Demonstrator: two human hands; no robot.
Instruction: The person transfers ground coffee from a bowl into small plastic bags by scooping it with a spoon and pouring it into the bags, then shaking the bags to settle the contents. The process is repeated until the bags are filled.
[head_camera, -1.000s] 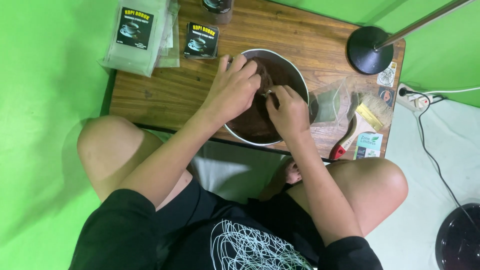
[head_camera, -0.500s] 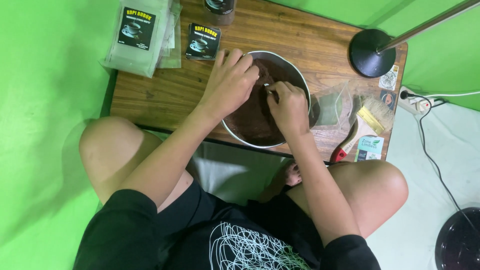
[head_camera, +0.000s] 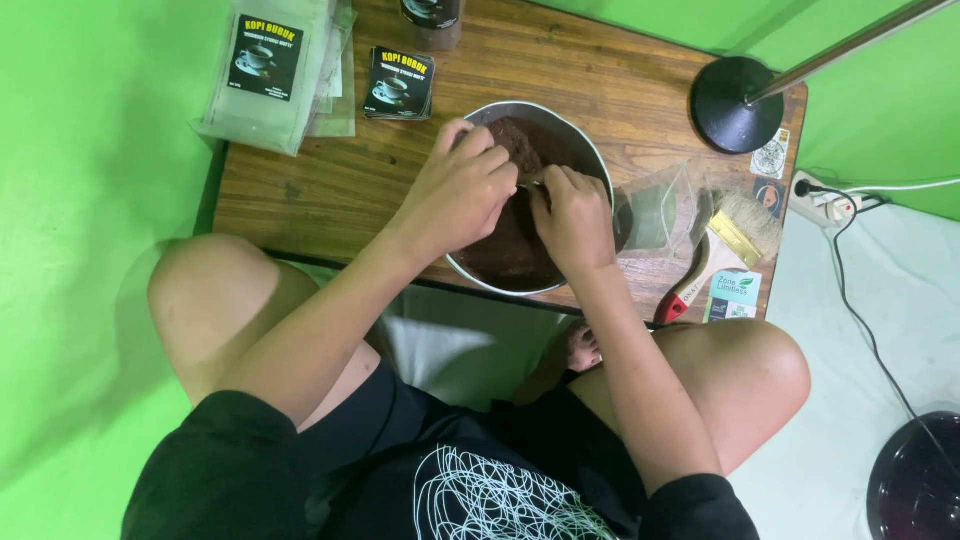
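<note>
A round metal bowl (head_camera: 512, 290) full of dark brown powder (head_camera: 505, 250) stands on the low wooden table (head_camera: 330, 190). Both my hands are over it. My left hand (head_camera: 460, 185) covers the bowl's left part with its fingers curled. My right hand (head_camera: 575, 215) is closed into a loose fist over the right part. Their fingertips meet above the powder around a small pale item (head_camera: 536, 181), mostly hidden, and I cannot tell what it is.
A clear plastic pouch (head_camera: 655, 215) and a red-handled brush (head_camera: 715, 255) lie right of the bowl. Labelled pouches (head_camera: 265, 70) and a stack of dark labels (head_camera: 400, 82) sit at the far left. A black lamp base (head_camera: 735, 105) stands far right, a power strip (head_camera: 825, 200) beyond.
Both hands stayed over the bowl. Their fingertips have drawn closer together, and the brown clump seen between them earlier is now covered.
</note>
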